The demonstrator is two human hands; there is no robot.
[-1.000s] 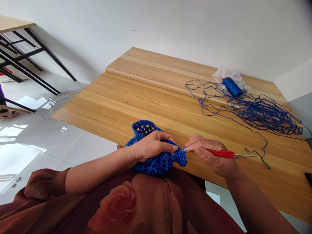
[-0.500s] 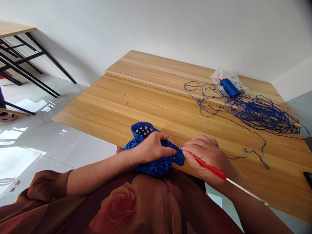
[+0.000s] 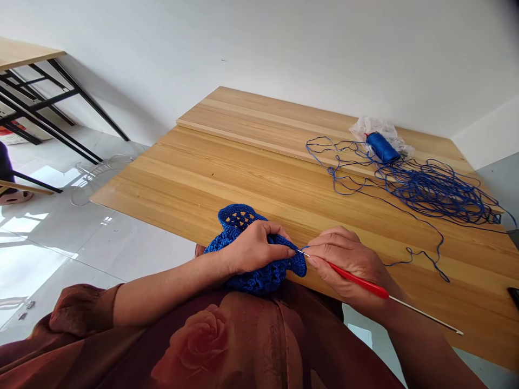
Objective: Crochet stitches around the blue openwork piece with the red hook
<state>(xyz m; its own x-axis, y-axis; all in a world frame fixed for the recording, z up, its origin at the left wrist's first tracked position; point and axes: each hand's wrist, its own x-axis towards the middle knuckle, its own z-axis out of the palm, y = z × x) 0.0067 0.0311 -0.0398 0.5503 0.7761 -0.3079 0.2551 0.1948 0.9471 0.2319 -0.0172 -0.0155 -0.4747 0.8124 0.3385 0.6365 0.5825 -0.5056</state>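
Observation:
A blue crocheted piece (image 3: 259, 278) with a ruffled, openwork edge rests at the table's front edge, above my lap. My left hand (image 3: 257, 246) pinches its edge between thumb and fingers. In my right hand (image 3: 344, 259) is a crochet hook (image 3: 360, 283) with a red handle and metal shafts at both ends. The hook's front tip meets the edge of the piece beside my left thumb. Blue yarn runs from the piece to my right fingers, then out across the table.
Toward the back right, a blue yarn spool (image 3: 382, 148) lies against a clear plastic bag (image 3: 371, 127). A tangle of loose blue yarn (image 3: 438, 189) spreads in front of it on the wooden table (image 3: 251, 156). A dark object (image 3: 514, 294) sits at the right edge.
My right hand and the hook have drawn slightly to the right, away from the piece, so more of the metal tip shows. My left hand keeps its grip.

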